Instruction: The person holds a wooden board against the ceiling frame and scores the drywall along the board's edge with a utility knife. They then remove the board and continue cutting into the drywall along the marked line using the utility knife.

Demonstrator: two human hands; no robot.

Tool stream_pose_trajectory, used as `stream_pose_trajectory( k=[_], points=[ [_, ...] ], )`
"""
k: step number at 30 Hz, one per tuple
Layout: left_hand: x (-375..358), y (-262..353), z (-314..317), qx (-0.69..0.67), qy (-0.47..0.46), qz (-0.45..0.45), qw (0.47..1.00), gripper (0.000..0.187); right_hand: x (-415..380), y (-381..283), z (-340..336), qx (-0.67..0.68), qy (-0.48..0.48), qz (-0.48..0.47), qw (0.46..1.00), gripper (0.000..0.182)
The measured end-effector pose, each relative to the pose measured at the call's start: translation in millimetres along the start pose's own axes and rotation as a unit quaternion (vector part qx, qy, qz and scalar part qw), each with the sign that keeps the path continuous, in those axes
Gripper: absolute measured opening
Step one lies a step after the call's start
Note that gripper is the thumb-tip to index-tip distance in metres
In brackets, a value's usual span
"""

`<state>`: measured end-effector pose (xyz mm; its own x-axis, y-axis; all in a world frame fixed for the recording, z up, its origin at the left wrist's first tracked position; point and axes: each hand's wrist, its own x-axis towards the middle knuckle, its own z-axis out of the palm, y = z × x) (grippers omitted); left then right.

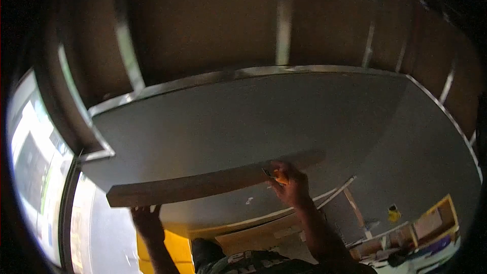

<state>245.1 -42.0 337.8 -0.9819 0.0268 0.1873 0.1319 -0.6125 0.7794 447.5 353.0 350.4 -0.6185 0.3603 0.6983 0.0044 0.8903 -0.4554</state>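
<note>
A long wooden board (187, 186) lies across the grey panel surface (243, 116), its near end toward the left. My left hand (148, 223) is at the board's lower edge near that end, with the fingertips partly hidden at the edge. Farther along, my right hand (291, 187) is closed around a small orange tool (280, 176). A thin metal tip (266, 172) points from it toward the board. Its exact kind is too small to make out.
Brown panelling with pale strips (283, 35) spans the top. Bright glazed openings (38, 147) are at left, beside a yellow surface (177, 248). At lower right are a wooden frame (449, 213), a yellow item (393, 214) and assorted clutter.
</note>
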Motion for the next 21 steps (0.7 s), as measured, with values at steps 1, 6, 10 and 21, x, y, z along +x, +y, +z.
stream_pose_trajectory(
  k=[1,6,10,21],
  points=[
    [7,8,0,-0.073,-0.006,-0.006,0.997,0.047,9,7,-12,0.005,0.031,-0.019,0.999,0.046],
    [40,42,32,-0.001,-0.080,0.049,0.996,0.045,57,-6,-82,-0.049,0.104,-0.096,0.989,0.044],
    [73,108,86,0.070,-0.082,0.194,0.975,0.044,98,-34,-105,-0.058,0.140,-0.113,0.982,0.045],
    [257,374,364,0.354,-0.343,0.515,0.702,0.076,291,-163,-107,0.014,0.225,-0.173,0.959,0.049]
  ],
)
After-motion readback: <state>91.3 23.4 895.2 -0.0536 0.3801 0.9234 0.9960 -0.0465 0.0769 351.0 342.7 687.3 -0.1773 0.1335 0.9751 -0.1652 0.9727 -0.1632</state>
